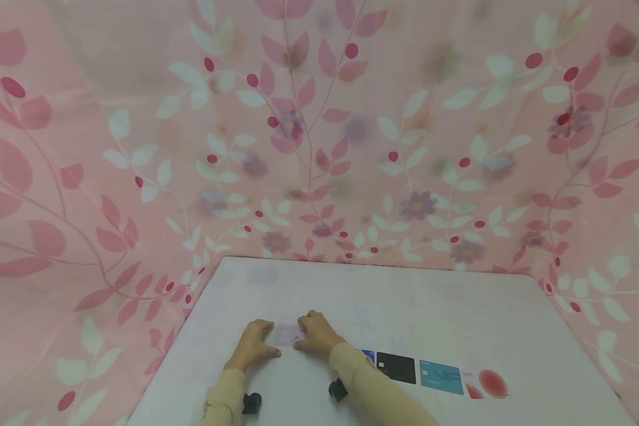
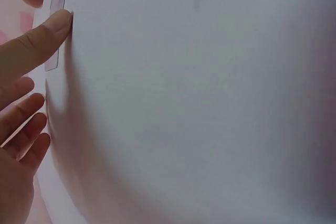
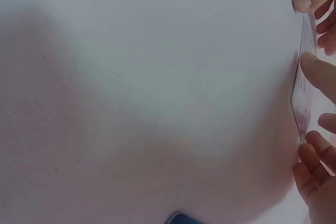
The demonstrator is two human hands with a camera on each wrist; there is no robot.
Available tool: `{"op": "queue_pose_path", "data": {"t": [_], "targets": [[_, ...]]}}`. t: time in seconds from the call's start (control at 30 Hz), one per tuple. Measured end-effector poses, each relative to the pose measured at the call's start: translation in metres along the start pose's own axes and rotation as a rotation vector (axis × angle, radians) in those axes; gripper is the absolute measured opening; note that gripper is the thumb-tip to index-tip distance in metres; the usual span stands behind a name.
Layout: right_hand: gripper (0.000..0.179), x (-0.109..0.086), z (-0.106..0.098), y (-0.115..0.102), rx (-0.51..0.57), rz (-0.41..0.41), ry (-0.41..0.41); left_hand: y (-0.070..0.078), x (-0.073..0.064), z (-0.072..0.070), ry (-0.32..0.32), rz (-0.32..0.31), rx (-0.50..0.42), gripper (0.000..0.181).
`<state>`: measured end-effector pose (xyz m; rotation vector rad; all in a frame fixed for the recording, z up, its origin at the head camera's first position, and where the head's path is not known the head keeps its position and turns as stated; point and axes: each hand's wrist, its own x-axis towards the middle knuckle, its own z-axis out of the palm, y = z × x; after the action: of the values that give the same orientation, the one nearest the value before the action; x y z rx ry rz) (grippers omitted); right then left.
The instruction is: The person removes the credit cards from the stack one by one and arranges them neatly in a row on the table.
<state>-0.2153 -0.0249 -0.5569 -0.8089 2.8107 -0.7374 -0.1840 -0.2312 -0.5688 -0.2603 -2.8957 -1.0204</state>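
A pale pink card (image 1: 284, 335) lies between my two hands over the white table. My right hand (image 1: 319, 335) holds its right end, the thumb (image 3: 317, 74) along the near edge and the fingers (image 3: 317, 156) at the right corner. Around the left end curves my left hand (image 1: 252, 343), thumb and fingers spread apart. In the left wrist view, my left thumb (image 2: 44, 35) overlaps the card (image 2: 53, 59), and the other fingers sit loosely beyond its end. Part of the card's right side is hidden by my right hand.
Right of my hands, a row runs along the white table (image 1: 351, 284): a partly hidden blue card (image 1: 370, 355), a black card (image 1: 396, 368), a teal VIP card (image 1: 441, 377) and a white card with red pictures (image 1: 484, 384). Pink leaf-patterned fabric (image 1: 319, 148) surrounds the table.
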Motion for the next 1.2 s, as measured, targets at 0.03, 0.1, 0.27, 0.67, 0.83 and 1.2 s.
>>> {"op": "queue_pose_path", "data": {"t": [0.03,0.1,0.27,0.67,0.83,1.2], "targets": [[0.058,0.001,0.001,0.000,-0.012,-0.006,-0.002,0.000,0.000,0.000,-0.006,0.003,-0.003,0.072],[0.058,0.002,0.003,0.000,-0.036,-0.005,-0.010,0.001,0.000,0.000,-0.022,0.001,-0.007,0.072],[0.055,0.004,0.010,-0.001,-0.053,0.005,0.005,0.006,0.000,-0.002,-0.065,-0.022,0.027,0.070],[0.041,0.004,0.010,-0.005,-0.006,0.086,0.012,0.014,0.006,-0.001,-0.077,-0.015,0.076,0.060],[0.043,0.004,0.010,-0.007,0.028,0.115,0.013,0.012,0.006,0.007,-0.069,-0.026,0.084,0.061],[0.055,0.007,0.012,-0.002,0.115,0.159,0.027,0.017,0.012,0.010,-0.093,-0.098,0.077,0.058]]}}
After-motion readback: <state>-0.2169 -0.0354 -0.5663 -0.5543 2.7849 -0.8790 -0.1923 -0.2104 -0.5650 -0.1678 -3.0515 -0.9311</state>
